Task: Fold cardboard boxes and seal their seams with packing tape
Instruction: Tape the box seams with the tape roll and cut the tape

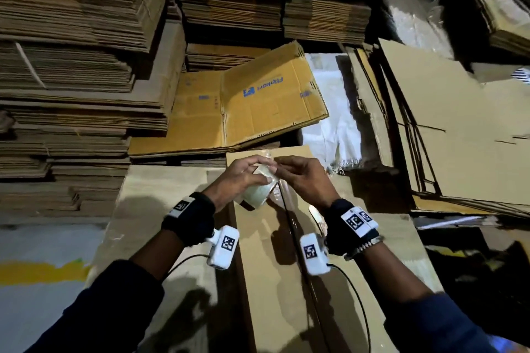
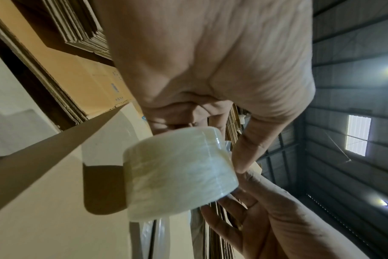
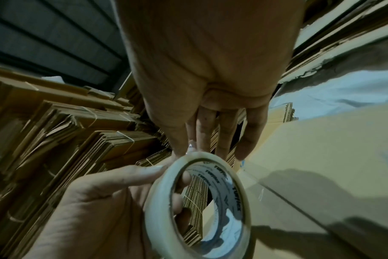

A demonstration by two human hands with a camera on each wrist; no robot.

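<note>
While curled round the tape roll (image 1: 259,190) with fingers through its core, left hand (image 1: 240,180) in a firm grip just above the box (image 1: 272,281) — right hand (image 1: 301,178) pinching narrow at the roll's upper edge, fingertips (image 3: 188,149) on the tape end. Underneath, box top with its centre seam (image 1: 289,226) running between both wrists. Beyond, a flattened printed carton (image 1: 258,100) and stacks (image 1: 71,51) of flat cardboard.

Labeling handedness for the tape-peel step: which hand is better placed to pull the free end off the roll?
Right, probably. The left hand grips the packing tape roll, fingers through its core, above the cardboard box. The right hand has thumb and forefinger pinching at the roll's top edge, apparently at the tape end.
</note>
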